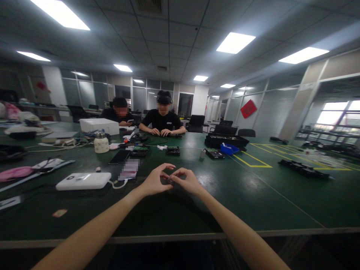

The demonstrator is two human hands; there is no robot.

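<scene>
While both hands meet above the worktop, a small part lies at the right hand's pinched grip, directly between it and the left hand. The left fingers curve close, but whether that grip also holds it I cannot tell; fingers and blur hide the part's shape and long axis.

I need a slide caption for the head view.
Left hand and right hand meet at a small object, green table below.

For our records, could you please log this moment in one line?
left hand: at small object; right hand: likewise; grip: unclear; white device: on green table
</scene>
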